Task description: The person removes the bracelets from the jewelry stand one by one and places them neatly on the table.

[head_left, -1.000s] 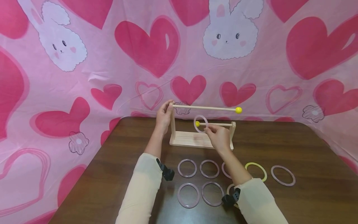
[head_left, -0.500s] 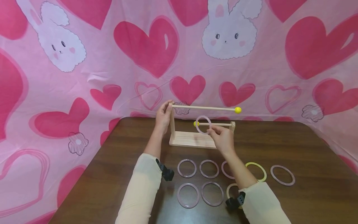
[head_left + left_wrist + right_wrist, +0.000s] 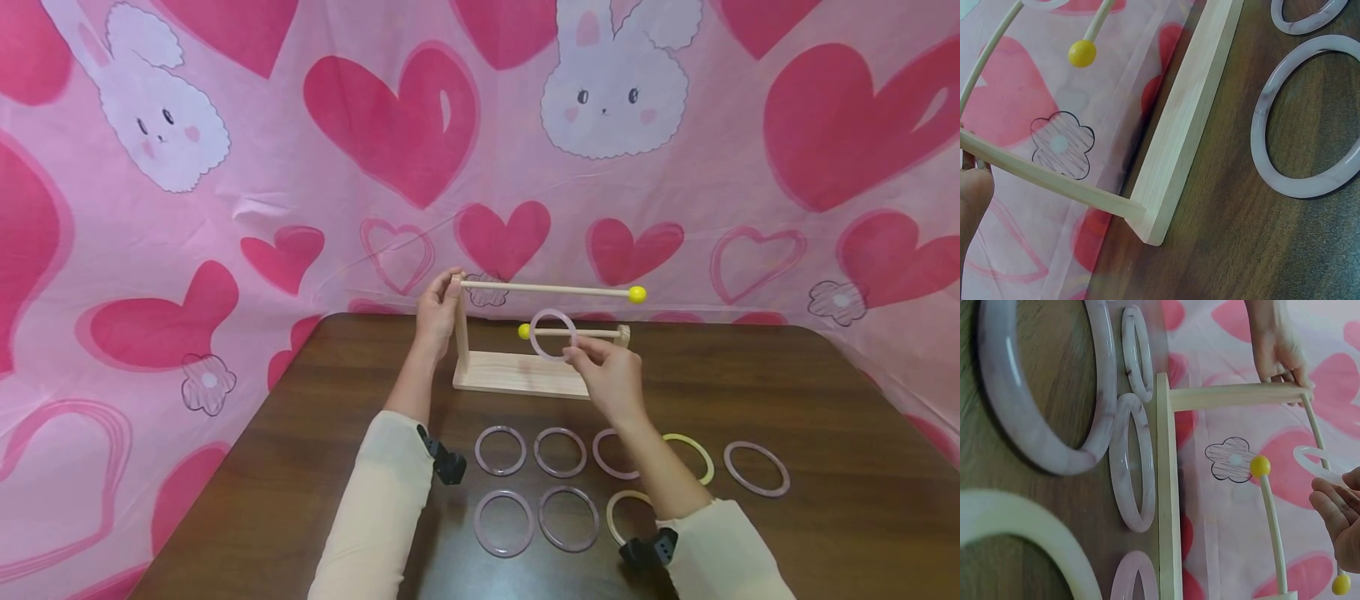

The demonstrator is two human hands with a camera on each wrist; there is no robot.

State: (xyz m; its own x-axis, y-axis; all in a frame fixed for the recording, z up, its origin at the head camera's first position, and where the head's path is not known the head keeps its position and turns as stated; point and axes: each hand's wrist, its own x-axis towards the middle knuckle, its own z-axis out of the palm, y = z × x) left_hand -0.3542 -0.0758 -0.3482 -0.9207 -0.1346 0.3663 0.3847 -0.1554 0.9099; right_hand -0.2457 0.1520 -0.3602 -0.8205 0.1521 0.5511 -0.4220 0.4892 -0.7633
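Note:
My left hand (image 3: 437, 315) holds the top of the tall left post of a wooden stand (image 3: 517, 375). That stand has a long upper rod (image 3: 547, 289) and a shorter lower rod (image 3: 592, 333), both tipped with yellow balls. Between thumb and fingers, my right hand (image 3: 611, 379) pinches a pale pink bangle (image 3: 533, 337). The bangle overlaps the lower rod in the head view, but both wrist views show it apart from that rod. In the right wrist view, the left hand (image 3: 1280, 353) grips the post end, while the right hand (image 3: 1341, 512) hides part of the upper rod.
Several bangles lie in two rows on the brown table (image 3: 360, 500) before the stand. They include a lilac bangle (image 3: 477, 450), a yellow bangle (image 3: 708, 462) and a cream bangle (image 3: 611, 517) partly behind the right wrist camera. A pink heart-print cloth (image 3: 337, 167) hangs behind the table.
My right hand has shifted to the right and slightly toward me with the bangle, which moves rightward from the lower rod's ball end. The left hand and the stand stay in place.

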